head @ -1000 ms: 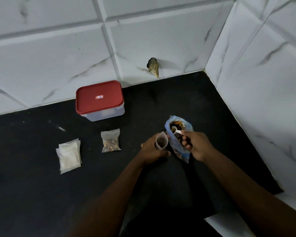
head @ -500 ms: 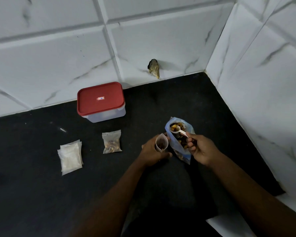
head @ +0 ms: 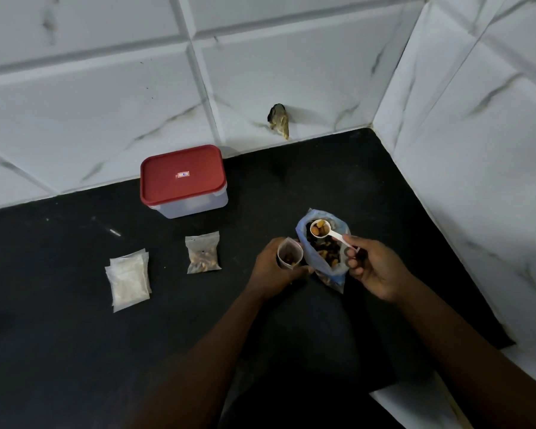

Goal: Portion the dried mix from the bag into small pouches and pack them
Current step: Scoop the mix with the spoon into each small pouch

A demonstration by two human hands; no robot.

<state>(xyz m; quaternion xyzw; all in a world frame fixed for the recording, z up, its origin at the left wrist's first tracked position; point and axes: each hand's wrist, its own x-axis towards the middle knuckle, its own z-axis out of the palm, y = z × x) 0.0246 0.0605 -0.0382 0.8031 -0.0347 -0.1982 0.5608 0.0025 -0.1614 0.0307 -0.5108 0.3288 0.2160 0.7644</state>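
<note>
An open blue-tinted bag of dried mix stands on the black counter. My right hand pinches the handle of a small white scoop, which is filled with mix and held above the bag's mouth. Just left of the bag, my left hand grips a small clear pouch upright with its mouth open; a little mix lies inside. A filled small pouch lies flat further left.
A clear tub with a red lid stands at the back against the tiled wall. A stack of empty clear pouches lies at the left. A dark broken spot marks the wall. Tiled walls close the back and right sides.
My right hand has lifted the scoop out of the bag, now loaded with mix and raised above its mouth. My left hand still holds the open pouch beside it.
</note>
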